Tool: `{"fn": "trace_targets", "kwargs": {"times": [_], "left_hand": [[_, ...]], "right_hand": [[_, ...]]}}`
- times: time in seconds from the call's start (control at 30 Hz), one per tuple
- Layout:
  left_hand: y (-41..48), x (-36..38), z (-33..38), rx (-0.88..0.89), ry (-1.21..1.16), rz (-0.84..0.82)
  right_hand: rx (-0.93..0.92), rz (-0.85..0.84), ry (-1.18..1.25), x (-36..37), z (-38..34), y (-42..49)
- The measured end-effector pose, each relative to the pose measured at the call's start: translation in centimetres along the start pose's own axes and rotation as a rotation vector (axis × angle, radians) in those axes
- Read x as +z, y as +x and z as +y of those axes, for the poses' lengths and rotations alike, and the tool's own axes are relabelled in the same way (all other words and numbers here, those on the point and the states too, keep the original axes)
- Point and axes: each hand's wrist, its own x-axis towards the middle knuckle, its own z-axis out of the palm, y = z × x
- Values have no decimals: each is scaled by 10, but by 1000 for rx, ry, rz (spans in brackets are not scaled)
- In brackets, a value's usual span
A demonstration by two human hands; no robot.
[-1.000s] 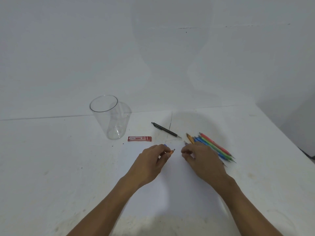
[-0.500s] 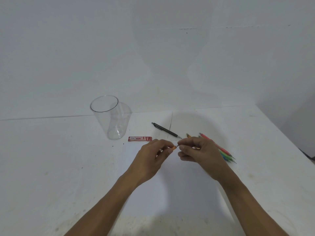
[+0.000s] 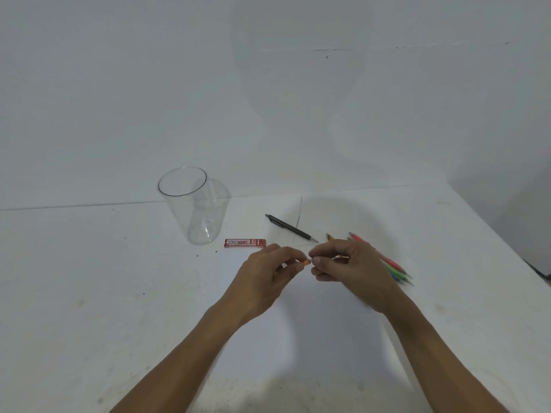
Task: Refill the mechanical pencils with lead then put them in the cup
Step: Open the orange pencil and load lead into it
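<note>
My left hand (image 3: 269, 277) grips an orange mechanical pencil (image 3: 305, 262), only its end showing past the fingers. My right hand (image 3: 347, 268) pinches at that end, its fingertips meeting the pencil; whatever it holds is too small to tell. A clear plastic cup (image 3: 193, 204) stands upright, empty, at the back left. A red lead case (image 3: 245, 243) lies flat between the cup and my left hand. A black mechanical pencil (image 3: 290, 228) lies behind my hands. A bunch of coloured pencils (image 3: 393, 265), red, green and blue, lies partly hidden under my right hand.
The white table (image 3: 89, 293) meets a white wall behind the cup. The table's right edge (image 3: 507, 248) runs diagonally at the far right, with a dark gap beyond it. Small dark specks lie near the lead case.
Both hands have lifted slightly and come together. My right hand left the pile of coloured pencils and moved left to the orange pencil's end.
</note>
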Motion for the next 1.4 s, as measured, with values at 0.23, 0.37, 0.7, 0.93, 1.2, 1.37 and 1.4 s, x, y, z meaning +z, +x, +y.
{"fn": "trace_targets", "kwargs": {"times": [0.23,0.37,0.7,0.93,1.2,1.37,1.4], "left_hand": [[2,-2,4,-23,-38,-2],[2,-3,8,-47,-88,21],[5,2,26,-94,-242,187],[-5,4,19,-482,-730,71],[-8,3,27,-669,-1012,-76],[-8,3,25,-701,-1080,-70],[-8,2,26,-707,-1098,-68]], "right_hand": [[-13,-58,52,-4,0,2],[44,-31,184,-3,2,4],[183,38,667,18,11,4],[141,130,1254,3,1,18],[91,169,1386,-1,-6,27],[89,214,1447,-1,-4,29],[87,216,1458,0,-3,29]]}}
